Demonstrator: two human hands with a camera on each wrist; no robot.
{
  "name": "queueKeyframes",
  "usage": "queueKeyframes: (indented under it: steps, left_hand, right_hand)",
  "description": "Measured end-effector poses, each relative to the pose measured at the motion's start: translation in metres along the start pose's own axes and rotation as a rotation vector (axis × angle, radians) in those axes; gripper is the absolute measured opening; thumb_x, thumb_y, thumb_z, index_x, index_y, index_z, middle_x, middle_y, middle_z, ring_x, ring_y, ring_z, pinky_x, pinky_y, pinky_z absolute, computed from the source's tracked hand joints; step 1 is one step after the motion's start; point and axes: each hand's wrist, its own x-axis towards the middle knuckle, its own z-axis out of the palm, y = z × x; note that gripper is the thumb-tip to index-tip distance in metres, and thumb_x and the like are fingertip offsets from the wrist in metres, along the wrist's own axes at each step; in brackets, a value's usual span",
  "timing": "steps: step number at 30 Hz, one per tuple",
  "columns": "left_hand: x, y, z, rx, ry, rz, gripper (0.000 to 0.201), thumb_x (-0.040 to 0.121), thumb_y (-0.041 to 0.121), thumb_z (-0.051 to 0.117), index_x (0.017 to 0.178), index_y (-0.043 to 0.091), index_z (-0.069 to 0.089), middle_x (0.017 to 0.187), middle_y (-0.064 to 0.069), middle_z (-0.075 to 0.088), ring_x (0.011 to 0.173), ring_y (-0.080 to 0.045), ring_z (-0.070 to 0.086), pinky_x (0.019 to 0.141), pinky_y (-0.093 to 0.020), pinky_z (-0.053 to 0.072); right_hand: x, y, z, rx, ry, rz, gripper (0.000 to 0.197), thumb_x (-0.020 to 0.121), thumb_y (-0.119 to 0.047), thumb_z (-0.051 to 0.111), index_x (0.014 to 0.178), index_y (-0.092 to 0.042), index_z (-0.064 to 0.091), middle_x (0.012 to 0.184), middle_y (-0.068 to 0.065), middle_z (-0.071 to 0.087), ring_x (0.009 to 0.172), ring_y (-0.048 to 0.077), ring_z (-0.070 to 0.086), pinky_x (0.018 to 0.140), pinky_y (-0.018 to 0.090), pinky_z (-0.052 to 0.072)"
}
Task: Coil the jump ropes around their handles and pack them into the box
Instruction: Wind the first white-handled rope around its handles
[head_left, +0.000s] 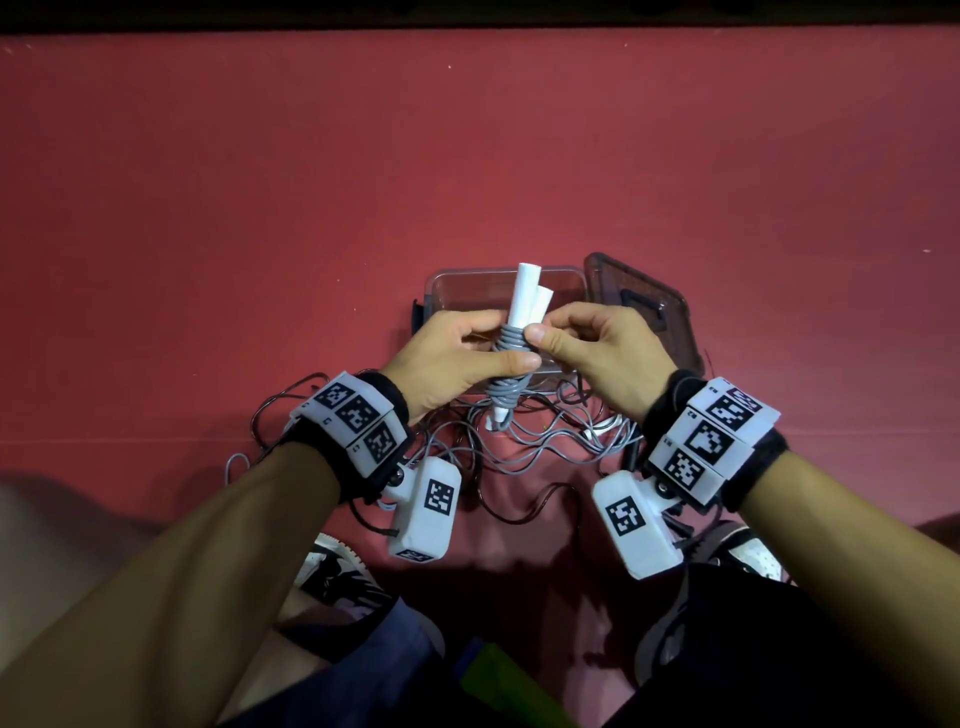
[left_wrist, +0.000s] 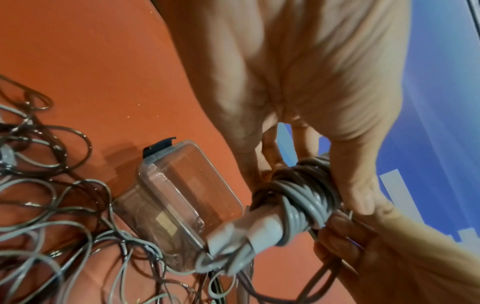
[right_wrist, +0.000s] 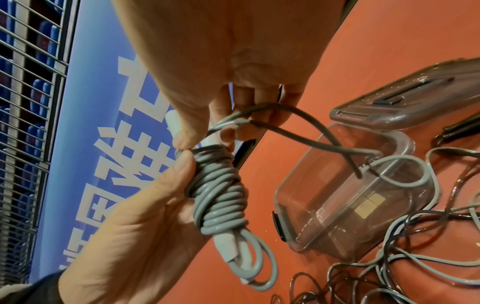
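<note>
The left hand (head_left: 457, 358) wraps round the pair of white handles (head_left: 524, 299), thumb pressed across the grey coil (right_wrist: 221, 193) that already binds them. The right hand (head_left: 587, 348) pinches the free grey rope (right_wrist: 272, 115) between thumb and fingers at about 3 o'clock from the bundle, ready for another turn. The bundle hangs above the clear box (head_left: 467, 291), which stands open on the red surface (head_left: 467, 156) with its lid (head_left: 644, 306) lying just beside it at 3 o'clock. A tangle of loose grey and dark cords (head_left: 519, 447) sprawls at 6 o'clock from the box.

The rope looks light, smooth and springy: turns will probably loosen if the thumb lifts, so the coil is best gripped round its middle, over the wraps, rather than by the slick bare handle ends. The trailing rope runs into the tangle and may snag other cords when pulled.
</note>
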Motion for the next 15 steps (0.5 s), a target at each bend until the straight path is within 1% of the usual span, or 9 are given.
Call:
queueKeyframes:
  steps: [2,3,5,6,8,9,12,13,15]
  left_hand:
    - [0.0005,0.0006,-0.0016,-0.027,0.009,-0.012,0.042,0.083,0.001,0.077,0.122,0.015,0.069,0.115,-0.009,0.075,0.105,-0.018,0.071,0.1,-0.032,0.054]
    - [0.0014,0.0008,-0.0032,-0.032,0.031,-0.012,0.042,0.083,-0.002,0.076,0.122,0.011,0.068,0.114,-0.012,0.075,0.104,-0.019,0.071,0.098,-0.032,0.054]
    - [0.003,0.001,-0.0065,-0.025,0.087,-0.012,0.038,0.082,-0.005,0.076,0.117,0.007,0.066,0.113,-0.016,0.073,0.1,-0.019,0.071,0.094,-0.031,0.055]
    - [0.0035,0.0011,-0.0077,-0.026,0.103,-0.015,0.036,0.082,-0.005,0.075,0.114,0.006,0.064,0.113,-0.018,0.072,0.098,-0.02,0.071,0.094,-0.033,0.055]
    - [0.0033,0.0008,-0.0085,-0.063,0.097,-0.027,0.03,0.084,-0.005,0.073,0.111,0.005,0.062,0.111,-0.019,0.072,0.097,-0.023,0.071,0.096,-0.039,0.056]
    - [0.0027,0.0005,-0.0079,-0.091,0.084,-0.035,0.028,0.085,-0.004,0.073,0.11,0.004,0.061,0.11,-0.019,0.072,0.098,-0.026,0.071,0.097,-0.042,0.056]
    - [0.0023,0.0008,-0.0062,-0.144,0.05,-0.027,0.029,0.083,0.008,0.07,0.11,0.005,0.061,0.108,-0.019,0.072,0.101,-0.031,0.069,0.098,-0.045,0.055]
    - [0.0024,0.0012,-0.0058,-0.137,0.044,-0.009,0.028,0.083,0.01,0.068,0.11,0.005,0.061,0.108,-0.019,0.072,0.1,-0.031,0.068,0.098,-0.045,0.054]
    - [0.0033,0.0006,-0.0067,-0.116,0.035,0.006,0.024,0.09,0.004,0.065,0.113,0.004,0.06,0.11,-0.02,0.07,0.101,-0.029,0.067,0.098,-0.042,0.054]
  right_hand:
    - [0.0005,-0.0004,-0.0022,-0.052,-0.017,-0.04,0.018,0.093,-0.032,0.069,0.094,-0.015,0.077,0.062,-0.014,0.062,0.057,0.0,0.049,0.061,0.018,0.04]
    - [0.0009,-0.0005,-0.0035,-0.059,-0.029,-0.055,0.018,0.095,-0.029,0.067,0.098,-0.015,0.078,0.068,-0.01,0.068,0.062,0.001,0.053,0.063,0.021,0.043]
    - [0.0008,-0.0015,-0.0057,-0.055,-0.048,-0.069,0.017,0.098,-0.021,0.063,0.103,-0.013,0.077,0.081,0.004,0.074,0.069,0.005,0.058,0.067,0.022,0.049]
    - [0.0005,-0.0028,-0.0065,-0.05,-0.052,-0.071,0.017,0.098,-0.017,0.062,0.103,-0.011,0.077,0.08,0.006,0.072,0.065,0.003,0.057,0.063,0.017,0.047]
    - [0.0009,-0.0047,-0.0071,-0.039,-0.054,-0.065,0.017,0.098,-0.011,0.06,0.095,-0.008,0.076,0.072,-0.001,0.065,0.058,0.0,0.052,0.059,0.012,0.042]
    - [0.002,-0.0044,-0.0073,-0.032,-0.048,-0.058,0.017,0.098,-0.011,0.061,0.09,-0.009,0.076,0.071,-0.002,0.064,0.06,0.003,0.052,0.06,0.014,0.043]
    - [0.004,-0.003,-0.0086,-0.032,-0.019,-0.045,0.019,0.097,-0.018,0.064,0.083,-0.02,0.076,0.073,0.003,0.067,0.067,0.014,0.055,0.062,0.03,0.048]
    - [0.0036,-0.0033,-0.0085,-0.037,-0.012,-0.045,0.018,0.097,-0.019,0.065,0.084,-0.023,0.076,0.075,0.005,0.069,0.067,0.014,0.056,0.063,0.031,0.049]
    - [0.0022,-0.0049,-0.0075,-0.028,0.002,-0.052,0.013,0.095,-0.019,0.066,0.09,-0.017,0.078,0.082,0.011,0.074,0.07,0.011,0.059,0.069,0.029,0.051]
